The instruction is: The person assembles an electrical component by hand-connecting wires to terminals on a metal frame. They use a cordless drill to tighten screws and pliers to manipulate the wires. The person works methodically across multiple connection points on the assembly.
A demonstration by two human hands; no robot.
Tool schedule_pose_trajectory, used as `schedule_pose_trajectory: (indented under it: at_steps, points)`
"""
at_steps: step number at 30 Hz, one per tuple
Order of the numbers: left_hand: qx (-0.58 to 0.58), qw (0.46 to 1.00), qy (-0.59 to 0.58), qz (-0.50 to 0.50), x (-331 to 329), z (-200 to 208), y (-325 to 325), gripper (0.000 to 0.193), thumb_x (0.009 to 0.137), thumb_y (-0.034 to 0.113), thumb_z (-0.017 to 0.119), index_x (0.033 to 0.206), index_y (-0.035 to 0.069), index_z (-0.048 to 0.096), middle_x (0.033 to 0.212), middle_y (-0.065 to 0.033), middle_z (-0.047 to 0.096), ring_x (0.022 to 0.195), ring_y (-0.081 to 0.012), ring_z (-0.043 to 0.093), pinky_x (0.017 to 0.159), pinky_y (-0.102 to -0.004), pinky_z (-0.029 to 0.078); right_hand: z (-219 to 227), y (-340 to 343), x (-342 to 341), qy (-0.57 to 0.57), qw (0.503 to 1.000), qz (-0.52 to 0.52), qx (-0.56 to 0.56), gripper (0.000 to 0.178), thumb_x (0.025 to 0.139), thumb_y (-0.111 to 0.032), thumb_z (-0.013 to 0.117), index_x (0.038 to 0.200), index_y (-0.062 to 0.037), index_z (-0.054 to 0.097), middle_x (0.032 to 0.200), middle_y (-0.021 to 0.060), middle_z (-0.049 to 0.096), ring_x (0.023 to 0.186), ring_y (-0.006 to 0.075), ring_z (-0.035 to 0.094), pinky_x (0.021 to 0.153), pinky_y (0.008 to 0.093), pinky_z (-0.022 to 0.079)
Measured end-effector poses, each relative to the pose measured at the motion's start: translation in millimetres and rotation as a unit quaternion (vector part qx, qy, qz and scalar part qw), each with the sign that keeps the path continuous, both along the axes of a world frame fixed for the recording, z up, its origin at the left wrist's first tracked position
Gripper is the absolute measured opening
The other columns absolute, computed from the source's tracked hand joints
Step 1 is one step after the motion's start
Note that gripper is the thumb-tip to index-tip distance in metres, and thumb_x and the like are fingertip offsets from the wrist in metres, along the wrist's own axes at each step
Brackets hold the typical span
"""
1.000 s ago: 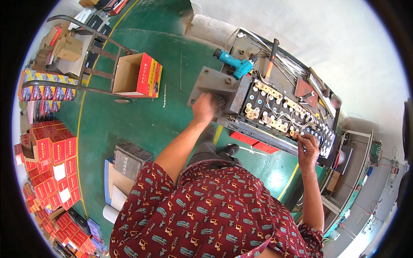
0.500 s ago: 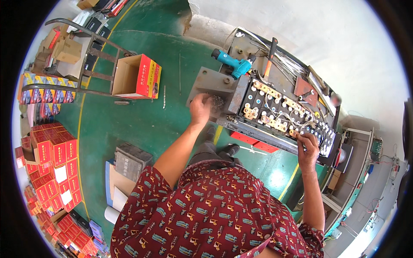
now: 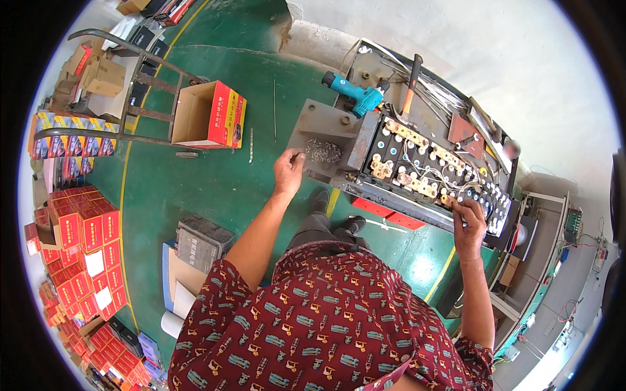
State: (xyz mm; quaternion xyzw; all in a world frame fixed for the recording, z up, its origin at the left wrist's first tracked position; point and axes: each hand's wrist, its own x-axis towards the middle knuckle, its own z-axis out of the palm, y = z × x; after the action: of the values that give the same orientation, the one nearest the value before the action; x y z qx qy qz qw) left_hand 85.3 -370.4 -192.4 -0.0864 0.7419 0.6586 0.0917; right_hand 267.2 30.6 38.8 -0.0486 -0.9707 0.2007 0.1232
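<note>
Over on the left, red boxes stand in tall stacks along a yellow floor line. Next comes a metal hand cart, with an open red and yellow carton at its near end. Closer to the person, a grey block sits on the green floor.

The left hand is just beside the near left edge of a grey metal plate, its fingers curled in; from here I can't tell whether anything is between them. A loose spread of small metal bits lies on that plate, right of the hand. Beyond it a teal power drill rests on its side, and farther right a hammer lies across the cluttered table.

A long black battery pack fills the near side of the table, topped with white caps, copper-coloured strips and tangled pale wires. The right hand reaches onto it, fingers bent, tips at a short strip near the front edge; I can't make out whether they pinch it.
</note>
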Motion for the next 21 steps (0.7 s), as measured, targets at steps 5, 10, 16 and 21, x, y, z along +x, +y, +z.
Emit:
schedule_pose_trajectory:
  at_steps: [5,10,16,21]
  points:
    - [-0.126,0.987,0.086,-0.044,-3,2,4,0.015,0.094,0.007,0.073,0.107,0.0,0.069,0.098,-0.0089,0.073,0.082,-0.0171,0.069,0.074,-0.0355,0.058,1,-1,1,-0.003,1.0,0.001,0.003,0.017,0.084,0.008,0.076,0.098,-0.0011,0.074,0.101,0.0111,0.069,0.095,0.0307,0.066,0.082,0.0394,0.054]
    - [-0.24,0.955,0.153,-0.088,-17,21,18,0.022,0.086,0.01,0.078,0.105,0.007,0.069,0.101,-0.0133,0.07,0.094,-0.0353,0.07,0.079,-0.0443,0.056,1,1,1,-0.002,1.0,0.005,0.002,0.016,0.084,0.007,0.075,0.098,-0.0012,0.074,0.102,0.0112,0.068,0.096,0.0312,0.065,0.083,0.04,0.054]
    - [-0.366,0.896,0.223,-0.117,-27,25,29,0.02,0.084,0.014,0.08,0.097,0.007,0.067,0.1,-0.0127,0.063,0.096,-0.0406,0.065,0.077,-0.0513,0.053,-1,1,2,-0.003,1.0,-0.002,-0.005,0.015,0.085,0.006,0.075,0.098,-0.0014,0.074,0.102,0.0114,0.068,0.096,0.0311,0.065,0.082,0.0402,0.053]
    - [-0.394,0.884,0.216,-0.13,-31,24,35,0.018,0.085,0.014,0.077,0.096,0.007,0.065,0.098,-0.0137,0.062,0.096,-0.0407,0.065,0.077,-0.0534,0.054,-2,2,2,-0.003,1.0,-0.003,0.004,0.015,0.085,0.006,0.076,0.098,-0.0013,0.074,0.102,0.0113,0.068,0.095,0.0307,0.065,0.081,0.0398,0.054]
